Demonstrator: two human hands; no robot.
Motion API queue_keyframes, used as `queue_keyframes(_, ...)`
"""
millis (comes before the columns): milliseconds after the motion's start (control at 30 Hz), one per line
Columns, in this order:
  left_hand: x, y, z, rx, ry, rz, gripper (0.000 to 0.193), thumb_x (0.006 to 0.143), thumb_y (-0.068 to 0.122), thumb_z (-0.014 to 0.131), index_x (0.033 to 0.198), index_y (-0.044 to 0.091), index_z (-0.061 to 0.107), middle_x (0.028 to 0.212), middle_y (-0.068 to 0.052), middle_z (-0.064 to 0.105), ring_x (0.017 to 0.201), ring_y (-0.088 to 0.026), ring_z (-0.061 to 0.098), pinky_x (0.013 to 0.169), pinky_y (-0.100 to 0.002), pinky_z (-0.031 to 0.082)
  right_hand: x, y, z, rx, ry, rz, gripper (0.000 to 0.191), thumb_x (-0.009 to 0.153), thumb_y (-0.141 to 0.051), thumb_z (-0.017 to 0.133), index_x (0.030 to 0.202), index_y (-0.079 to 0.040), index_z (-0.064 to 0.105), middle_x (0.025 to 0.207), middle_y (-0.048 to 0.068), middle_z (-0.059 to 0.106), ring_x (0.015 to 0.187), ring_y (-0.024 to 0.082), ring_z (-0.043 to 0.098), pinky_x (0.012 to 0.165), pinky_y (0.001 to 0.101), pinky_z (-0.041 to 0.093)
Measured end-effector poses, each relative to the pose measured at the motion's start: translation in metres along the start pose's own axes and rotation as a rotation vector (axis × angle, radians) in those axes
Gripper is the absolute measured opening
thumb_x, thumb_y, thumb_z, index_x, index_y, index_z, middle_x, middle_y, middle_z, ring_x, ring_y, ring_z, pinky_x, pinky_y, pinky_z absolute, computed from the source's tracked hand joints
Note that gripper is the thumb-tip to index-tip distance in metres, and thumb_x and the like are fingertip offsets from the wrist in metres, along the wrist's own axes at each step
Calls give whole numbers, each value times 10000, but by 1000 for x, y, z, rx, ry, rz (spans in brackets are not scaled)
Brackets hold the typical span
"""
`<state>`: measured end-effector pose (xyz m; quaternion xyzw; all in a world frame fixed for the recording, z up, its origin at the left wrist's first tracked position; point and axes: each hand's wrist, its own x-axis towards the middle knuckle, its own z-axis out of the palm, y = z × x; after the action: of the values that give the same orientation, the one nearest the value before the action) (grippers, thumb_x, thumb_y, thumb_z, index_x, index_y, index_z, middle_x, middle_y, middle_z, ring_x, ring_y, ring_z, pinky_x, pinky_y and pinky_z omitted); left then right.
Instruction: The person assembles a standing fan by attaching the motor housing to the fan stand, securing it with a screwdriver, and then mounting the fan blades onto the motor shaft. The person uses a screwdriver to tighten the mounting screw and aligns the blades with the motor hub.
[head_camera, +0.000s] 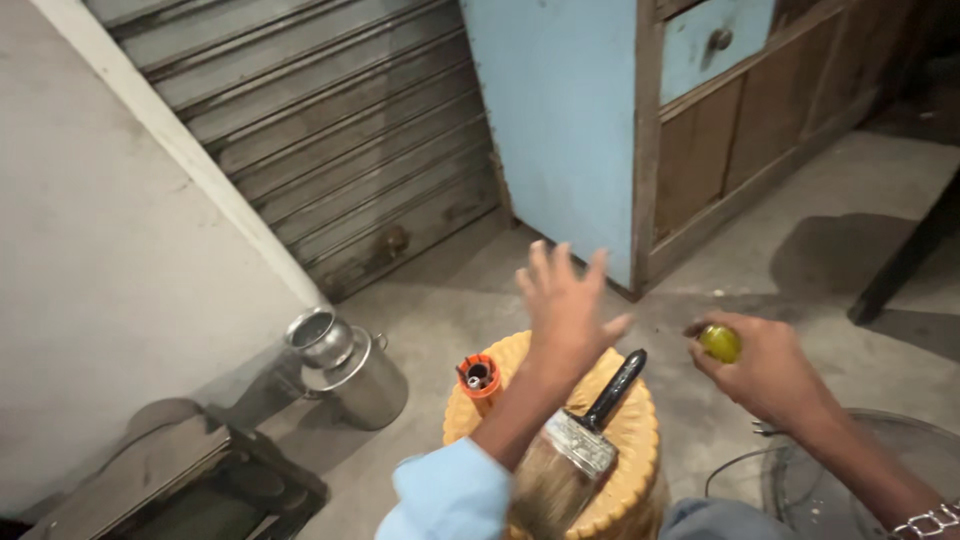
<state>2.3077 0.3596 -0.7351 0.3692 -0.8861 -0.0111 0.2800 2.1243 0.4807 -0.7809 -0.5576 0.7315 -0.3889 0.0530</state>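
I see a small yellow-green fruit (720, 343) gripped in my right hand (765, 370), right of the yellow stool (640, 420) — my left hand (565, 305) hovers above it, fingers spread, over a paintbrush (585, 440) and an orange cap (480, 376)

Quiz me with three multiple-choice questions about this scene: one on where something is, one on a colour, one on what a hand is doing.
1. Where does the paintbrush lie?
A. on the yellow stool
B. on the floor
C. in the metal can

2. What colour is the small round thing?
A. red
B. yellow-green
C. blue

3. How is the left hand?
A. gripping the brush
B. in a fist
C. open, fingers spread, holding nothing

Answers: 1 A, the brush rests across the stool top. 2 B, it shows yellow-green in the right hand. 3 C, the fingers fan out above the stool.
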Motion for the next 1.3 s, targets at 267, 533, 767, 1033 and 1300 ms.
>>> queue_keyframes(267,-97,-72,-19,-305,117,-66,510,840,279,833,1268,54,671,1335,-172,657,1256,-341,625,1092,-432,482,17,-18,44,164,-64,47,298,827,-296,768,1014,-64,781,851,117,785,768,234,775,721,372,591)
queue_keyframes(533,-132,-38,34,-992,-327,-313,451,946,312,735,1241,-18,647,946,-90,705,857,-187,684,799,-333,541,28,-66,76,1273,-249,429,371,998,-329,651,1138,15,647,878,65,607,727,140,594,631,310,517)
queue_keyframes(767,-136,-78,31,-535,-235,-311,184,940,179,689,1013,21,749,782,-182,702,719,-311,686,674,-415,546,16,-38,115,750,-323,501,446,853,-272,763,1117,59,625,858,133,726,693,208,702,607,353,579)
queue_keyframes(1033,-179,-105,21,-437,-269,-328,200,835,77,724,1027,32,755,917,-189,728,846,-358,715,772,-433,567,-15,6,166,121,-411,296,478,740,-327,883,1075,-31,711,785,183,764,660,240,742,643,387,592)
queue_keyframes(1300,-192,-93,41,-302,-191,-369,268,811,15,706,1075,50,735,1009,-170,680,980,-370,659,847,-449,533,-29,-2,153,68,-223,41,427,746,-251,857,1085,-22,736,937,204,748,761,296,742,719,402,589)
